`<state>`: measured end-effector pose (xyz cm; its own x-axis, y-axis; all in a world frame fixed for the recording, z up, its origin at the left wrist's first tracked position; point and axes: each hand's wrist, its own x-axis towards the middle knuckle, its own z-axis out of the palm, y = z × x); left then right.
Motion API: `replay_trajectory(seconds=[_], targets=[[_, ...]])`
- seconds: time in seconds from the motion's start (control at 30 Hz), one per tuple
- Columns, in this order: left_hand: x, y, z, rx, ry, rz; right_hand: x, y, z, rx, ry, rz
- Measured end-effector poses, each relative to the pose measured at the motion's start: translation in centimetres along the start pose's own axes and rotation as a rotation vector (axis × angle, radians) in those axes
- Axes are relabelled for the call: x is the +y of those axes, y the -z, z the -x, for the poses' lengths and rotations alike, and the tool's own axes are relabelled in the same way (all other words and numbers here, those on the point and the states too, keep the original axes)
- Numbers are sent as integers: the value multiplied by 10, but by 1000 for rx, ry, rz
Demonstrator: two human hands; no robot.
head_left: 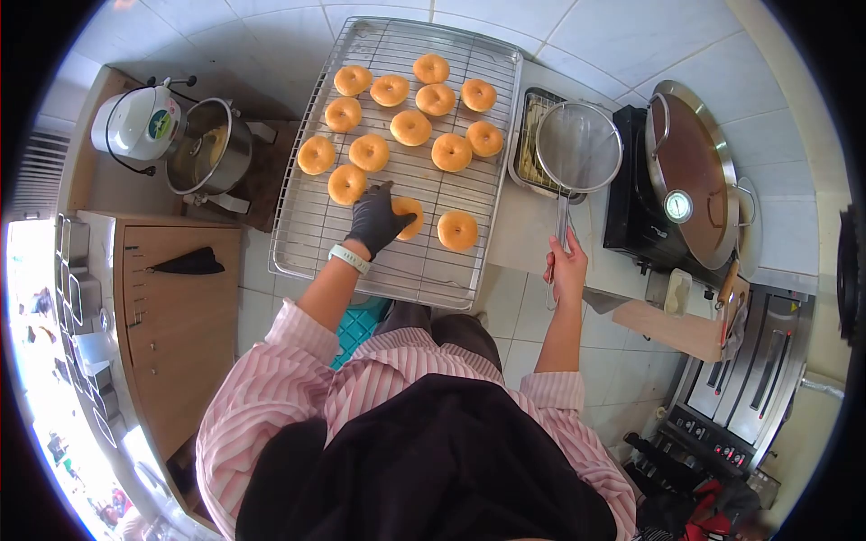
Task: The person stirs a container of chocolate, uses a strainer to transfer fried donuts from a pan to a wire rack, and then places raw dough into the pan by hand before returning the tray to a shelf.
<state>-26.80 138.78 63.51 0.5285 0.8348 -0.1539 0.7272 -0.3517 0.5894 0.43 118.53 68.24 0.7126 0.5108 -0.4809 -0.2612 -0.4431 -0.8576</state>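
While the right grip clasps a strainer, the left grip touches a golden, rounded doughnut, hold unclear.

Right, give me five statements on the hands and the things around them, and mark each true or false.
1. The left hand wears a black glove. True.
2. The right hand wears one as well. False: the right hand is bare.
3. The right hand grips the handle of a round mesh strainer. True.
4. The ring doughnuts are piled in the mixer bowl. False: the ring doughnuts lie spread over the wire rack.
5. In the picture, the stand mixer is to the left of the wire rack. True.
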Motion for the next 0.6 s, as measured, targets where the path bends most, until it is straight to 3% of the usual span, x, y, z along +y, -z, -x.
replay_trajectory(seconds=[0.1,0.2,0.3,0.33,0.5,0.6], targets=[[0,13,-5,-287,22,70,-1,-1,1,-8,2,4],[13,17,0,-3,-180,174,-1,-1,2,-4,-4,11],[28,26,10,136,-411,94,0,-1,1,-2,-7,17],[18,19,5,66,-375,179,2,-1,0,-4,-1,15],[4,43,-54,436,-86,-222,-1,-3,3,23,1,17],[-8,55,-88,-42,101,-383,1,-4,1,20,3,4]])
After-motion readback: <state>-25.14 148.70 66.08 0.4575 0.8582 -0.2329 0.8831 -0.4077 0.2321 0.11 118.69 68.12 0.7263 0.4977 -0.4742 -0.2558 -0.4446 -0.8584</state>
